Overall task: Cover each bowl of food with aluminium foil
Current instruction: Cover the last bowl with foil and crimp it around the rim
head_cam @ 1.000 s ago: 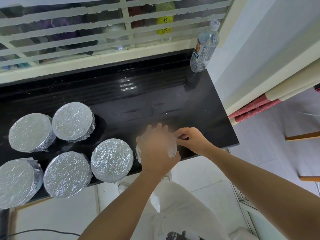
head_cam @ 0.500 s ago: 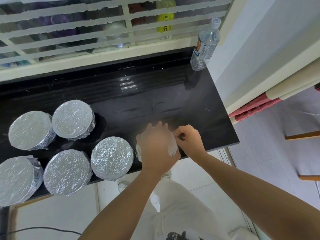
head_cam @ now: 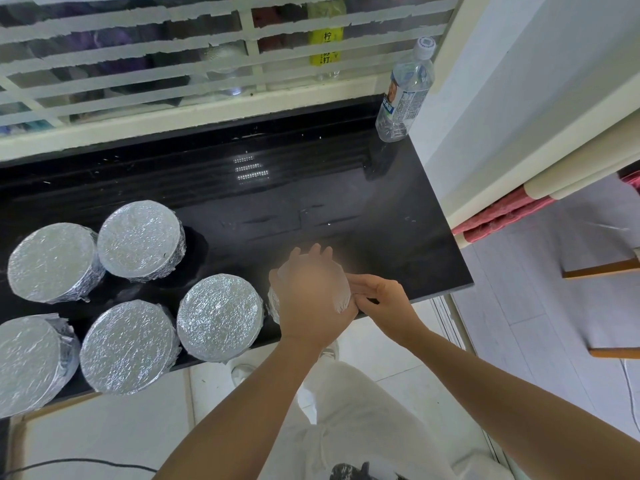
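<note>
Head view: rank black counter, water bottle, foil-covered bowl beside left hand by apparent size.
1. black counter
2. foil-covered bowl beside the left hand (nearer the camera, so unsure)
3. water bottle

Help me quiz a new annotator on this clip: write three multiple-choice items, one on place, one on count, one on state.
1. Where is the water bottle? A far right corner of the countertop; B on the floor; C in a hand.
2. How many foil-covered bowls stand clear of both hands? A three; B five; C eight.
3. What is the left hand doing? A hanging idle; B pressing flat on the sixth bowl; C gripping a cup.
Answers: 1 A, it stands at the far right end; 2 B, five silver tops lie left of the hands; 3 B, its palm covers that bowl's foil.
</note>
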